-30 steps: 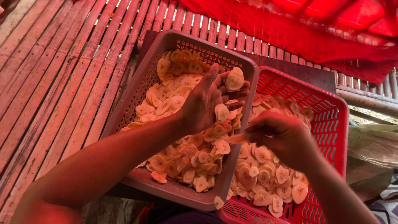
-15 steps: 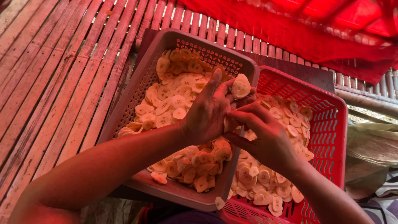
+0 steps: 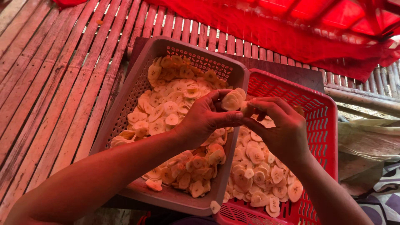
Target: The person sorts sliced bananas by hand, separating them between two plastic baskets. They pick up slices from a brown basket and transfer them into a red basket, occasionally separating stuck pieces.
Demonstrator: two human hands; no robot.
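A grey-brown perforated basket point(image 3: 137, 83) holds a heap of pale yellow fruit slices point(image 3: 171, 104). Beside it on the right stands a red perforated basket point(image 3: 321, 121) with more slices point(image 3: 254, 175) lying flat in it. My left hand point(image 3: 204, 121) hovers over the grey basket's right side, its fingers closed on a small stack of slices point(image 3: 232, 100). My right hand point(image 3: 279, 129) meets it above the rim between the baskets, thumb and fingers pinching at the edge of that same stack.
Both baskets rest on a slatted bamboo floor point(image 3: 50, 83). A red cloth point(image 3: 291, 29) lies across the far side. A pale sack point(image 3: 366, 141) and a patterned fabric point(image 3: 383, 200) sit at the right edge. One slice point(image 3: 215, 206) lies on the grey basket's near rim.
My right hand rose from the red basket to meet my left hand. My left hand's fingers closed around the slices it held, and both hands now work the stack together.
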